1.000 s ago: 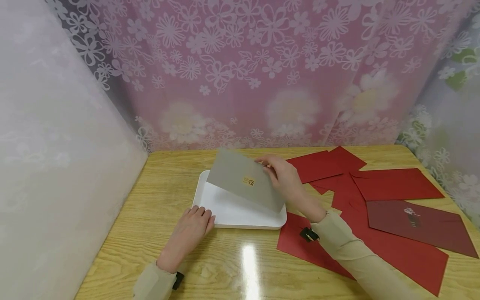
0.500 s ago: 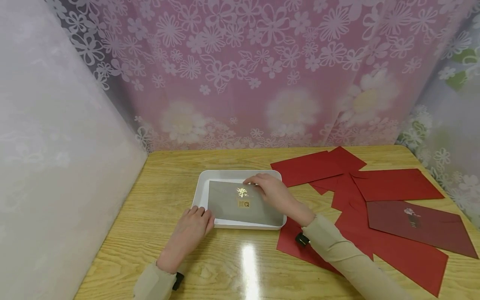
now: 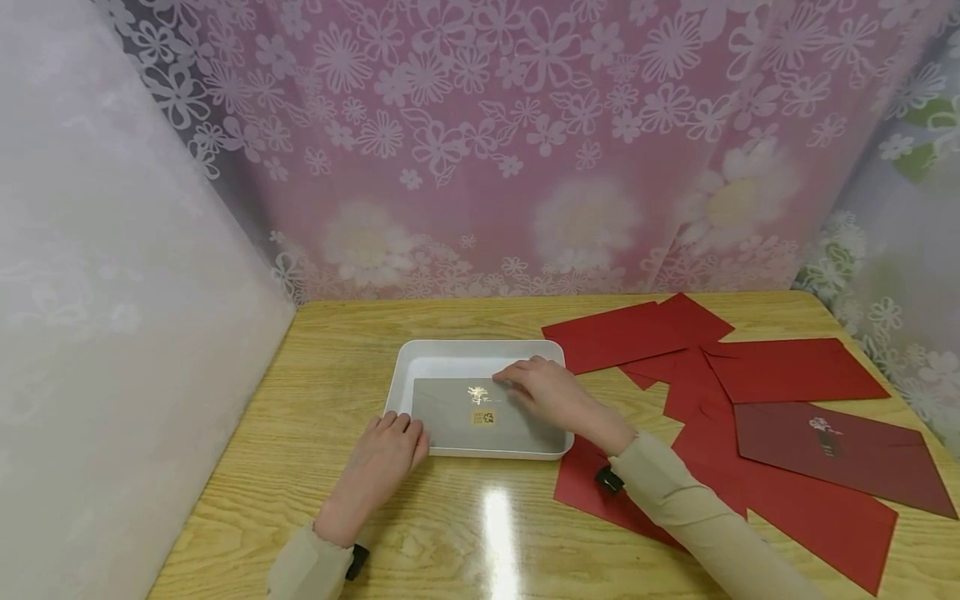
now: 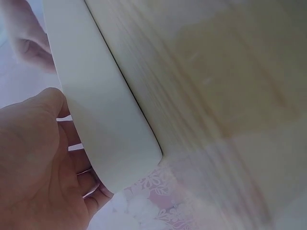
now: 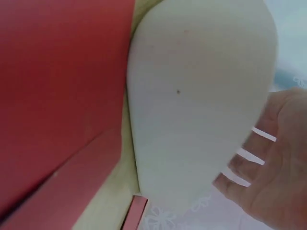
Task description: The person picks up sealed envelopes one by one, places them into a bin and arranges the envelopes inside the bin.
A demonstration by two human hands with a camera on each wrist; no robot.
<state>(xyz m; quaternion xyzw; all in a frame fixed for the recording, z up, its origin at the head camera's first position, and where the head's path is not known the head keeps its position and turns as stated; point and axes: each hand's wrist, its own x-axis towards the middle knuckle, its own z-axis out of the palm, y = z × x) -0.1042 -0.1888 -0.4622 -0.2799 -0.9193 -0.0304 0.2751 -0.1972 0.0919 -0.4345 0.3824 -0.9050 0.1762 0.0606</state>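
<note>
Wooden surface (image 3: 315, 417) w/ flowered curtain (image 3: 525, 150) behind it. Red envelopes (image 3: 787, 371) are scattered over the right half, overlapping each other; one darker w/ a small motif lies at the far right.

White tray (image 3: 420, 360) sits mid-surface, long axis left-to-right across the person. Grey envelope (image 3: 457, 417) lies flat inside it, same long axis as the tray, pushed toward the near wall; a strip of bare tray floor shows along the far side. Gold mark roughly at the envelope's centre.

Right hand (image 3: 551, 396) is the nearer one to the envelope: it rests on the right end, fingers fairly straight and pointing left, tips about on the far edge near the gold mark. Looks like flat contact, not a pinch, though the thumb is hidden in the head view and the wrist view is blurred.

Left hand (image 3: 382, 454) is at the tray's near-left corner, outside the wall, fingers loosely bent against the rim. It's off the envelope, which lies just right and beyond.
</note>
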